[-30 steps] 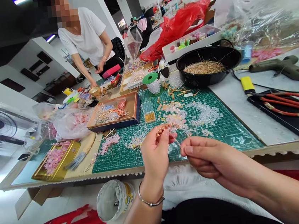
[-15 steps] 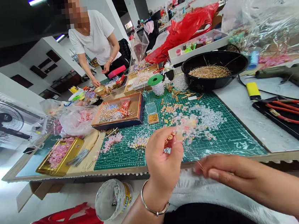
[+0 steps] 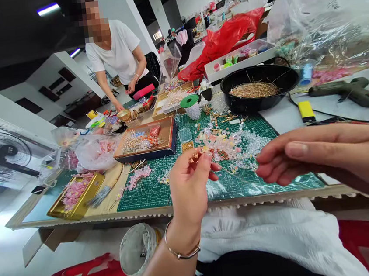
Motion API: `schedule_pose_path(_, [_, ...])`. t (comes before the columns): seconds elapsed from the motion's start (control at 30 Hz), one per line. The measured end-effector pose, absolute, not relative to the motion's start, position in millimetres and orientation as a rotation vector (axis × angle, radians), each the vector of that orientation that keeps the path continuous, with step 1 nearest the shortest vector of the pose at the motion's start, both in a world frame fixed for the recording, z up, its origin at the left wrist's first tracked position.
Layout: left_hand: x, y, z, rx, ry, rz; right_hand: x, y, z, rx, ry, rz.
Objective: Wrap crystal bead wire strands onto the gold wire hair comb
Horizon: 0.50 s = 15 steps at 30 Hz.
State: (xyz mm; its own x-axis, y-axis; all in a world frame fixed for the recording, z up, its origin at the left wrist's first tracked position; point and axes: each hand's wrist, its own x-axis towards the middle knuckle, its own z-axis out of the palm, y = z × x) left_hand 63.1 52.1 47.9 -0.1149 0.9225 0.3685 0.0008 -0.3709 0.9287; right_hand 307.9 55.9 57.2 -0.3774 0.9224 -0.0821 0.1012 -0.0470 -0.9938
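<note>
My left hand is closed in a pinch on a beaded flower ornament with small gold pieces and clear and pale pink parts. The ornament's outline blends with the loose beads behind it. A fine wire seems to trail from it to the right. To the right, my right hand is raised over the mat's edge, fingers stretched out and thumb lying along them; nothing shows in it. Clear and pale beads are strewn over the green cutting mat beyond both hands.
A box of beaded stems, a gold tray of pink flowers and a black bowl of gold wires stand on the table. A glue gun lies at right. Across the table a person in a white shirt works.
My right hand has risen and moved right, away from the left hand and from the wire at its fingertips. My left hand, still pinching the ornament, has shifted slightly left.
</note>
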Motion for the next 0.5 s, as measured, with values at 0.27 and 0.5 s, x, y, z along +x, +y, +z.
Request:
schedule_pose_path(0.27, [71.9,48.3,53.8,1.940,1.386,1.581,242.2,49.7,80.0,-1.091,-1.360,1.839])
schedule_pose_path(0.5, [72.2,47.9,54.3,1.851,1.338,1.553,238.6,54.2,73.5,-0.833,-0.858,2.191])
